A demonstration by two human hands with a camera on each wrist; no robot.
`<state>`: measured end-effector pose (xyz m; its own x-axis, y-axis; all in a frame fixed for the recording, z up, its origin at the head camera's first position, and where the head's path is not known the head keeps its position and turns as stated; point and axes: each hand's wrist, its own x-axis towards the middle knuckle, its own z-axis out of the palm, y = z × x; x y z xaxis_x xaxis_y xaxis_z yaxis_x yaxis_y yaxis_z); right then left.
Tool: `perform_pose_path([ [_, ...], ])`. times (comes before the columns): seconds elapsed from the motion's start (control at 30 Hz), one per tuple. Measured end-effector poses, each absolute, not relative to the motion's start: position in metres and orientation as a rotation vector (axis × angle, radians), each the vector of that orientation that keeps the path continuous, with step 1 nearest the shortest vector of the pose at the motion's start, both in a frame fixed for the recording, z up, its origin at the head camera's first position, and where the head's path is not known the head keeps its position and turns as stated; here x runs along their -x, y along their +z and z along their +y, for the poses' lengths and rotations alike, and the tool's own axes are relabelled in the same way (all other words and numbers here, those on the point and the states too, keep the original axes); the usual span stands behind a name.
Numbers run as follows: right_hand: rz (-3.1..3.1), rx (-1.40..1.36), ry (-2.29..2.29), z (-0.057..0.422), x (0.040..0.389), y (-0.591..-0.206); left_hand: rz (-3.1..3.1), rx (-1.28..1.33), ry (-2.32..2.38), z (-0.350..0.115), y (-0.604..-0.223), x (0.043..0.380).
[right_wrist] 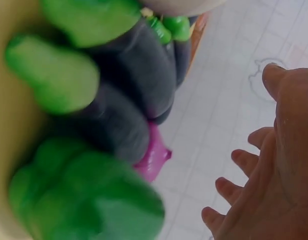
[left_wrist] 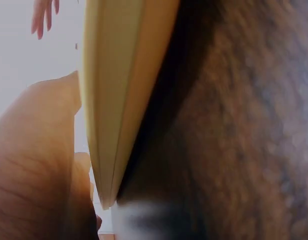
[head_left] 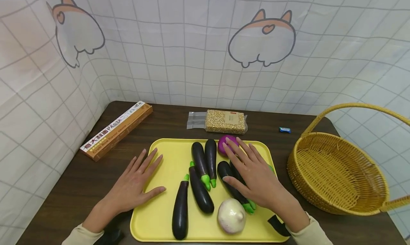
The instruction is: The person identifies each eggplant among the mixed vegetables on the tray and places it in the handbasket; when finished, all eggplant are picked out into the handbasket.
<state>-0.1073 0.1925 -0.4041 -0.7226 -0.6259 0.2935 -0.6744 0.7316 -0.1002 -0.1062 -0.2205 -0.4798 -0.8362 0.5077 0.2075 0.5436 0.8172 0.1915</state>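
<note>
A yellow tray [head_left: 153, 222] holds several dark eggplants [head_left: 180, 209] with green stems. A whitish turnip [head_left: 231, 216] lies near its front edge, and a purple onion [head_left: 225, 145] sits at the back, partly behind fingers. Flat and spread, my left hand [head_left: 132, 186] is at the tray's left edge, holding nothing. My right hand [head_left: 256, 177] hovers with fingers apart over the right-side eggplants, partly hiding them. In the right wrist view, a green bell pepper [right_wrist: 89, 195] lies beside eggplants, below that empty hand; the head view mostly hides it.
To the right stands a yellow woven basket [head_left: 296, 166] with a tall handle. A long pasta box [head_left: 116, 131] lies at back left. Behind the tray are a vacuum bag of pale yellow kernels [head_left: 221, 120] and a small blue packet [head_left: 284, 129]. A tile-patterned curtain [head_left: 179, 60] encloses the table.
</note>
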Motion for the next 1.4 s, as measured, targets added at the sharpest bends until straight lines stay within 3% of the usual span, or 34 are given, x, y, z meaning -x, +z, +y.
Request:
perform_pose_path([
  [1.03,-2.589,-1.769,-0.022,0.089,0.060,-0.419,-2.899,0.800,-0.509,-0.218,-0.494,0.110],
  [1.4,-2.436,-1.765,0.039,0.072,0.054,-0.430,-2.875,0.779,-0.531,-0.220,-0.494,0.106],
])
